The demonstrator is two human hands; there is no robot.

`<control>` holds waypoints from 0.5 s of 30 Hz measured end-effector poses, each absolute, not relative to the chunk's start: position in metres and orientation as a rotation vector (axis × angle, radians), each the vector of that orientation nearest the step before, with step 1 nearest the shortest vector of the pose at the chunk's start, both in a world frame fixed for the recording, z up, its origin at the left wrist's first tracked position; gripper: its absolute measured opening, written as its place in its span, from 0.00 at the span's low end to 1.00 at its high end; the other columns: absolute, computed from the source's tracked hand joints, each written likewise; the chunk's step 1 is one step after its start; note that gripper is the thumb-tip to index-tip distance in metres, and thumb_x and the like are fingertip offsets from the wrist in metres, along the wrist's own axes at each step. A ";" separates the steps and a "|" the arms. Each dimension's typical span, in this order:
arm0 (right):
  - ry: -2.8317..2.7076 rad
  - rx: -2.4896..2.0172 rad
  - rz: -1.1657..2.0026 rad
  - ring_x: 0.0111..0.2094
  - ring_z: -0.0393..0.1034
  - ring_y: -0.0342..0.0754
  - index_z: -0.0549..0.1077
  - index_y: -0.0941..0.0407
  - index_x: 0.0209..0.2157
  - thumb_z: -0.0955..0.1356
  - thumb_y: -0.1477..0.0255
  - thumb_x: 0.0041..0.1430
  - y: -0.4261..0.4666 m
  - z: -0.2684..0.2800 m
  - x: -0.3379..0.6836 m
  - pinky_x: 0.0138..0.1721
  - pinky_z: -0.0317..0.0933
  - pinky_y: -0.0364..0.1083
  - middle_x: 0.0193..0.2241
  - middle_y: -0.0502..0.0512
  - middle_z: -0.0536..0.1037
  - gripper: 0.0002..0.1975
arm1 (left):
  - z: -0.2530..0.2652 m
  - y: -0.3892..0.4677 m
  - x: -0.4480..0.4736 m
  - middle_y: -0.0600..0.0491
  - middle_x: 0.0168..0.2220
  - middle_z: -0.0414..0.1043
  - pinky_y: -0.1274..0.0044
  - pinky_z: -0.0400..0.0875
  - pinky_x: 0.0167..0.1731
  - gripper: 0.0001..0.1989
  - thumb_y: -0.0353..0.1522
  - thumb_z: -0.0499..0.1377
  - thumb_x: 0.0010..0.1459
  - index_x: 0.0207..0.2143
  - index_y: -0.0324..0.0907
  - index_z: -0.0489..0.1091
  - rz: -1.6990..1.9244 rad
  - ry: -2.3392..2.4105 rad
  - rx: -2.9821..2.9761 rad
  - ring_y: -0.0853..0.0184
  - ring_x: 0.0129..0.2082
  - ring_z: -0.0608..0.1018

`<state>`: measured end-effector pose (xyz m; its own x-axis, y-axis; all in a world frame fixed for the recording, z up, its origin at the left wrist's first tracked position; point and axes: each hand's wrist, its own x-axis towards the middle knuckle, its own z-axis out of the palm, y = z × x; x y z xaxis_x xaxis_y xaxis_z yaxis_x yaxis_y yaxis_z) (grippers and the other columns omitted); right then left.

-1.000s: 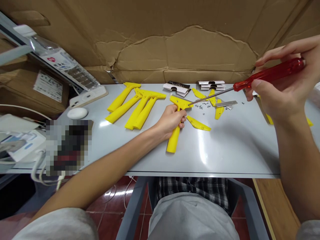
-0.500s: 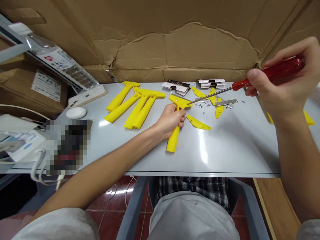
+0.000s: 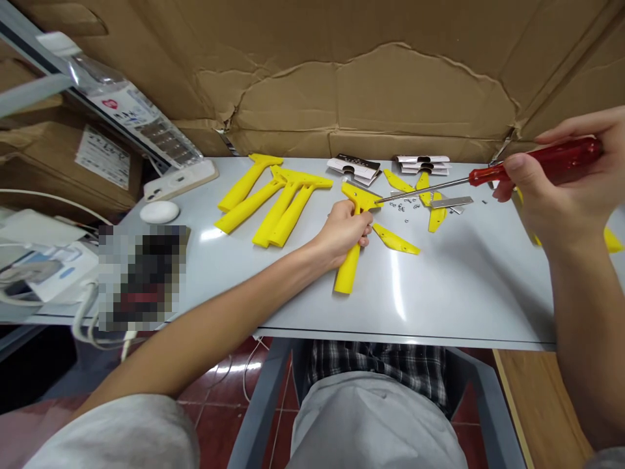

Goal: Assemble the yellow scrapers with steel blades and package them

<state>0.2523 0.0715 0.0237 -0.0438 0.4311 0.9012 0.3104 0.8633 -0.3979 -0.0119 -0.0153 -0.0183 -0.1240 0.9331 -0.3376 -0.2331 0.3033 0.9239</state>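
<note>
My left hand (image 3: 346, 232) is wrapped around a yellow T-shaped handle (image 3: 347, 270) mid-worktop (image 3: 463, 296), while my right hand (image 3: 569, 189), well apart from it, grips a red screwdriver (image 3: 541, 158) whose tip meets the handle's wide head (small loose screws (image 3: 401, 208) lie scattered just to the right).

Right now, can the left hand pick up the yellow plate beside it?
Probably not without letting go: the left hand grips a yellow handle, though the yellow plate lies close by, uncovered.
</note>
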 end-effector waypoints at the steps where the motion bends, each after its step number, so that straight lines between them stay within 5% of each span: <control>1: -1.625 -0.612 0.078 0.21 0.73 0.44 0.75 0.54 0.35 0.83 0.61 0.38 0.071 0.022 0.252 0.14 0.57 0.40 0.26 0.46 0.71 0.24 | -0.018 -0.015 -0.012 0.57 0.26 0.61 0.82 0.53 0.16 0.14 0.15 0.60 0.56 0.28 0.40 0.63 1.164 1.308 0.737 0.76 0.21 0.63; 7: -1.621 -0.530 0.103 0.29 0.74 0.43 0.74 0.52 0.39 0.78 0.48 0.42 0.079 0.020 0.253 0.23 0.66 0.44 0.35 0.50 0.71 0.28 | -0.018 -0.016 -0.012 0.57 0.25 0.60 0.82 0.53 0.16 0.14 0.16 0.60 0.57 0.27 0.41 0.62 1.163 1.307 0.758 0.76 0.21 0.63; 12: -1.660 -0.385 0.203 0.32 0.78 0.49 0.73 0.51 0.43 0.79 0.64 0.40 0.083 0.019 0.251 0.16 0.67 0.45 0.39 0.52 0.71 0.26 | -0.017 -0.016 -0.012 0.57 0.26 0.60 0.82 0.52 0.16 0.14 0.16 0.60 0.57 0.28 0.41 0.62 1.161 1.309 0.756 0.77 0.21 0.62; 15: -1.684 -0.471 0.198 0.29 0.78 0.50 0.72 0.50 0.43 0.78 0.68 0.43 0.077 0.019 0.249 0.15 0.68 0.46 0.32 0.48 0.72 0.24 | -0.017 -0.016 -0.011 0.57 0.25 0.59 0.82 0.52 0.16 0.14 0.16 0.60 0.57 0.28 0.41 0.62 1.168 1.313 0.732 0.77 0.20 0.62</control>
<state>0.2486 0.0773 0.0188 -0.1024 0.4142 0.9044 0.1936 0.9001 -0.3903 -0.0110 -0.0157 -0.0167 -0.1307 0.9316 -0.3392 -0.2282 0.3046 0.9247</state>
